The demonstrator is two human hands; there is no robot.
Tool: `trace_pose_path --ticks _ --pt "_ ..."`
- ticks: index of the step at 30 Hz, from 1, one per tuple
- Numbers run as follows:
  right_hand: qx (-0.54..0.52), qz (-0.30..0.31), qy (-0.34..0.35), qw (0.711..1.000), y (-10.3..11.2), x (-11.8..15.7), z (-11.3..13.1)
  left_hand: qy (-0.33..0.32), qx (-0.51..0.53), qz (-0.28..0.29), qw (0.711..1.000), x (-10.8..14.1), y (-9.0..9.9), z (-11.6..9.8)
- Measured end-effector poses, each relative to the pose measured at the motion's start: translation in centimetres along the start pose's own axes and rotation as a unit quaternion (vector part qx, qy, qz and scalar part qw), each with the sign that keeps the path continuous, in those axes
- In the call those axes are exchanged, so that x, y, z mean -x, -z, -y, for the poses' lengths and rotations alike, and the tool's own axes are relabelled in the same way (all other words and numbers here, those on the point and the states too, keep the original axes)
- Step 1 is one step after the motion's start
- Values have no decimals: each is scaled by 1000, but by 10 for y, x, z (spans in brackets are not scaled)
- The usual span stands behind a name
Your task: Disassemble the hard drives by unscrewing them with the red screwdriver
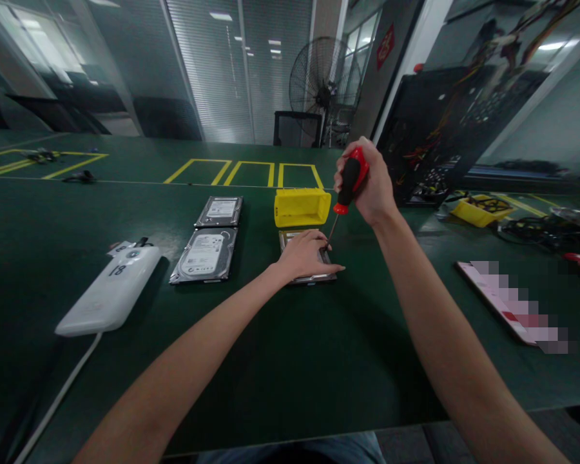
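A hard drive (314, 280) lies on the green table in front of me, mostly covered by my left hand (305, 253). That hand rests over the drive with its thumb spread out to the right and its fingers stretched across the top. My right hand (374, 183) is wrapped around the red and black handle of a screwdriver (351, 177). The screwdriver slants down and left, its shaft reaching the drive beside my left fingertips. The exact spot of its tip is hidden by those fingers. Just behind the drive is a yellow bin (302, 207), its open side facing me.
Two more hard drives, a smaller (220, 210) and a larger one (203, 254), lie to the left. A white corded device (111, 290) is further left. On the right are a phone (507, 303), another yellow bin (481, 211), cables (541, 229) and an open computer case (425, 135).
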State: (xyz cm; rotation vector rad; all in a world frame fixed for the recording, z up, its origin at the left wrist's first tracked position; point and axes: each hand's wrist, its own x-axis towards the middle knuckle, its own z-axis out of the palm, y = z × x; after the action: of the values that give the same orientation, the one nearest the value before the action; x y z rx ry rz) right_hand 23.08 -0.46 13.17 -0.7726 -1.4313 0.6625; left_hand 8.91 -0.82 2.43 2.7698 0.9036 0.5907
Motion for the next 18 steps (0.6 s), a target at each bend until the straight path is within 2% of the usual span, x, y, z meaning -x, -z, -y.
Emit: trace_pose_path --ticks 5,9,18 --pt "-16 30 7 999 3 -1 0 2 2 10 1000 1 1 0" --pt "-18 23 -12 1000 4 -1 -2 5 1 10 1000 1 1 0" --pt "-20 -5 -1 1000 3 -2 -4 -1 -4 15 1000 1 2 -1"
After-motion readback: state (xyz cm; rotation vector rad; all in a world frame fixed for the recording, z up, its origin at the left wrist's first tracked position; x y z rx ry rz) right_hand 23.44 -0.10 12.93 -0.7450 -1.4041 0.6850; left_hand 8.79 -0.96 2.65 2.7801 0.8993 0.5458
